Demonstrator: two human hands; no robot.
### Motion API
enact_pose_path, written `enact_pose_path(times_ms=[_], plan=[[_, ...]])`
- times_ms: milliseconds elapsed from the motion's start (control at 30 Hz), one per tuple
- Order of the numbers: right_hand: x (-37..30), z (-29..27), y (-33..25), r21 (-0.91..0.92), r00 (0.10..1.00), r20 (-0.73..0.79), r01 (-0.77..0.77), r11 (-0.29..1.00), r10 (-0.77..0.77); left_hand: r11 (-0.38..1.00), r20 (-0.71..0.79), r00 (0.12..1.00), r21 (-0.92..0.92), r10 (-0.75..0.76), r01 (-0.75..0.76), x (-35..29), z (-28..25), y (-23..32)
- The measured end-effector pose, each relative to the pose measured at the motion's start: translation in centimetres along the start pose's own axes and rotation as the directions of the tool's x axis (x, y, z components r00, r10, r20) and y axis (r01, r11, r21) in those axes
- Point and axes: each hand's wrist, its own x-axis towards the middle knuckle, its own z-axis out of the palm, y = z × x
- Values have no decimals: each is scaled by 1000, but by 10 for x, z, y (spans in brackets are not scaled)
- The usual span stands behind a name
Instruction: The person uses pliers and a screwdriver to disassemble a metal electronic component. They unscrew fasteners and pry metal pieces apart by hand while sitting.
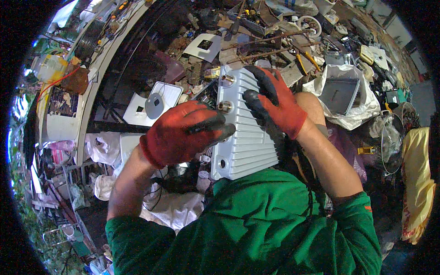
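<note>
A silver-grey finned metal housing (250, 142) rests against my front, its ribbed face toward me. Along its left side sit two brass-coloured threaded connectors, one at the far end (227, 80) and one nearer the middle (224, 107). A round open hole (223, 162) shows near the close end of that side. My left hand (188, 130), in a red and black glove, is closed against this side between the middle connector and the hole; its fingertips hide what they pinch. With the same kind of glove, my right hand (277, 101) grips the housing's far right edge.
White plastic covers (158, 103) lie at the left. Pliers with yellow handles (305, 64) are among scrap at the far right. A white sack with a grey tray (339, 94) stands at the right, and a yellow sack (417, 183) beyond it.
</note>
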Motion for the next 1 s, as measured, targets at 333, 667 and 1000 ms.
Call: enact_pose_path(times_ms=[333, 667, 1000], plan=[[2, 2, -21, 60, 993, 32, -119, 991, 117, 999, 55, 998, -46, -15, 18, -11, 2, -1], [-1, 9, -19, 71, 995, -23, -97, 993, 99, 923, 121, 920, 148, -374, 355, -16, 7, 26], [-2, 12, -16, 34, 994, -57, -89, 995, 91, 997, 15, 998, 35, -66, 65, -19, 8, 8]])
